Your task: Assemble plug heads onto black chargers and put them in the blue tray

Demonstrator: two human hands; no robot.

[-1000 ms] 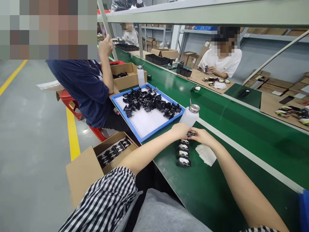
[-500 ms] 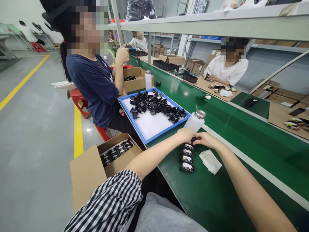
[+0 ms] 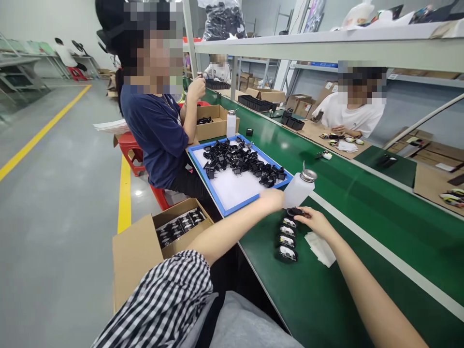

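My right hand [image 3: 314,221] rests on the green belt [image 3: 348,251], its fingers pinched on a small black plug part [image 3: 294,212] at the top of a short row of similar parts [image 3: 287,240]. My left hand [image 3: 272,197] reaches toward the near corner of the blue-rimmed tray [image 3: 217,204] heaped with black plug parts [image 3: 241,162]; its fingers are turned away from me. A white squeeze bottle with a metal cap [image 3: 300,188] stands just behind both hands. A folded white cloth [image 3: 321,248] lies right of the row.
A co-worker in dark blue [image 3: 159,130] sits at the tray's far side on a red stool. An open cardboard box of parts [image 3: 174,229] sits by my left knee. Another person in white [image 3: 348,116] works across the belt. Boxes and trays line the back.
My left hand has let go of the black part and moved left toward the tray corner. My right hand has lowered the part to the head of the row. The view has tilted up.
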